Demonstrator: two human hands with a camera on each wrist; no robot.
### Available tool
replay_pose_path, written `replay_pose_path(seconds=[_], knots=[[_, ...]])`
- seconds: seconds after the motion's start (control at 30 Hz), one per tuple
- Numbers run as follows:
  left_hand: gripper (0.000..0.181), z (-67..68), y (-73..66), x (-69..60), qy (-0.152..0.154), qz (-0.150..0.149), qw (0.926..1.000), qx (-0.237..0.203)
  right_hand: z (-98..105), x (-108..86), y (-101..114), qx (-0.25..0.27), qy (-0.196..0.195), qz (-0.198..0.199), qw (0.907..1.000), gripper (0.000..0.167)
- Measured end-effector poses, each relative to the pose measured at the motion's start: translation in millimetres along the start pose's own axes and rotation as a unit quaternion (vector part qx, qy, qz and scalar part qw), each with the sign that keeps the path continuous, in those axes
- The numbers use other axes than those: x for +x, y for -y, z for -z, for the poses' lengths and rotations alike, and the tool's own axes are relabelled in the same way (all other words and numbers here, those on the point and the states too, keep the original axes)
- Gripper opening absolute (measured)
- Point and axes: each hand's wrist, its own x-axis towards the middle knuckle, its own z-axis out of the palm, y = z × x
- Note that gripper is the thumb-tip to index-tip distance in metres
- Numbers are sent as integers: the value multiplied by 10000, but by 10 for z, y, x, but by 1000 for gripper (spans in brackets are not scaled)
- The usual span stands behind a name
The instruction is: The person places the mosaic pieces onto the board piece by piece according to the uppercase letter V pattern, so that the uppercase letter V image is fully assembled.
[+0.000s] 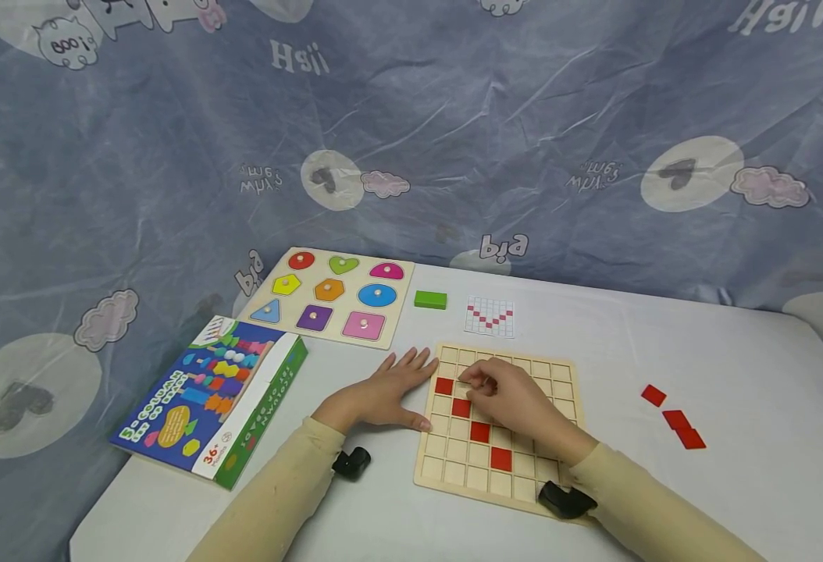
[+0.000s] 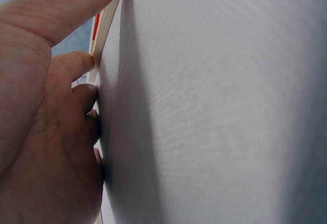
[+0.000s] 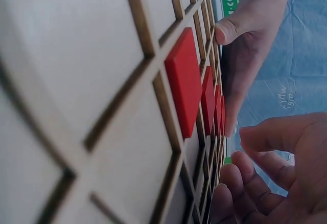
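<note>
A wooden grid board [image 1: 454, 474] lies on the table with several red square tiles [image 1: 479, 432] in its cells, running in a diagonal from upper left to lower middle. My left hand [image 1: 388, 389] rests beside the board's left side, fingers spread, with the thumb and fingertips at its edge. Above the board's upper cells is my right hand [image 1: 510, 394], its fingers loosely bent. In the right wrist view a gap shows between the right thumb [image 3: 258, 134] and fingers, and no tile appears in it. The right palm's far side is hidden.
Three loose red tiles [image 1: 653, 395] lie right of the board. Behind it are a pattern card [image 1: 489, 316] with a red V and a green block [image 1: 430, 300]. A shape puzzle [image 1: 327, 316] and a blue toy box [image 1: 194, 406] occupy the left.
</note>
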Motion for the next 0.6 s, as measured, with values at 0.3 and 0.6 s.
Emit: replay_pose_path(seconds=[0.3, 0.6], knots=[[107, -7, 10, 0, -8, 19, 10000, -26, 81, -151, -42, -70, 27, 38, 10000, 18], [107, 0, 2, 1, -14, -9, 10000, -14, 218, -313, -109, -262, -75, 11, 9996, 18]])
